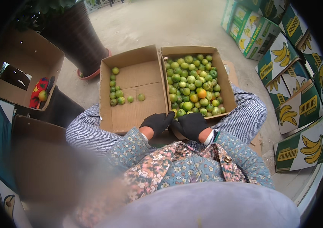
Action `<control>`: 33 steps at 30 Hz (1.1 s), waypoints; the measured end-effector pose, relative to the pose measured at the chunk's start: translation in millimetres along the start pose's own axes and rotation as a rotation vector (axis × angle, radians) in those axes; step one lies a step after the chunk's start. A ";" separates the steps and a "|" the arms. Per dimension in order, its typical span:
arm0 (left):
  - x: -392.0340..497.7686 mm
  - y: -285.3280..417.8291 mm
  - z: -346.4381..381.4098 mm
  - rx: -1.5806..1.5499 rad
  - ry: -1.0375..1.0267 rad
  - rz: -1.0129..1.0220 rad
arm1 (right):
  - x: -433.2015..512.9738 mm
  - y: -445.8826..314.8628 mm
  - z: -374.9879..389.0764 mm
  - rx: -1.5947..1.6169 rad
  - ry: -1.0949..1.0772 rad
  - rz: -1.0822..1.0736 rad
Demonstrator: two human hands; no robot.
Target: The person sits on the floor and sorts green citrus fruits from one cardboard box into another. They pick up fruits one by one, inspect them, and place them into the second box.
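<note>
Before me stand two open cardboard boxes, side by side between my bent knees. The left box has a short row of small round green fruits along its left side, and a couple lie nearer its middle. Many more fruits, mostly green with a few orange, cover the bottom of the right box. In a black glove, my left hand is at the front corner where the boxes meet. My right hand, gloved too, is beside it at the right box's front rim. The gloves hide what the fingers touch.
Banana cartons are stacked on the right. A large plant pot in a saucer stands at the far left. Nearer, another open box contains a red patterned item and one fruit. A blur covers the lower left.
</note>
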State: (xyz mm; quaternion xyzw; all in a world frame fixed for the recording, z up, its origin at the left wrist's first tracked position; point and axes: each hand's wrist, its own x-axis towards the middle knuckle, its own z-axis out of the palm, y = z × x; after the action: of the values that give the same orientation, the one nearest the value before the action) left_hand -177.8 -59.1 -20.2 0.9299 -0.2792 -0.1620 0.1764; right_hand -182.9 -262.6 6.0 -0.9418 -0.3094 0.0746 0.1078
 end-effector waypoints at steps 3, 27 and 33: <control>-14.3 7.5 15.7 0.182 -0.087 0.036 | -17.9 -10.9 7.1 0.009 -0.005 -0.204; 37.6 -10.7 33.8 0.058 0.117 -0.291 | -14.5 47.3 -4.3 -0.081 0.126 0.171; 45.4 -13.4 18.2 -0.031 0.097 -0.327 | -17.8 45.4 8.0 -0.446 -0.051 0.130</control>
State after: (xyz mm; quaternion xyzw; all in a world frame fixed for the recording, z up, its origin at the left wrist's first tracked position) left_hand -142.9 -79.2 -51.0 0.9668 -0.1128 -0.1478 0.1754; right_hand -173.0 -307.6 -11.7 -0.9582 -0.2594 0.0350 -0.1157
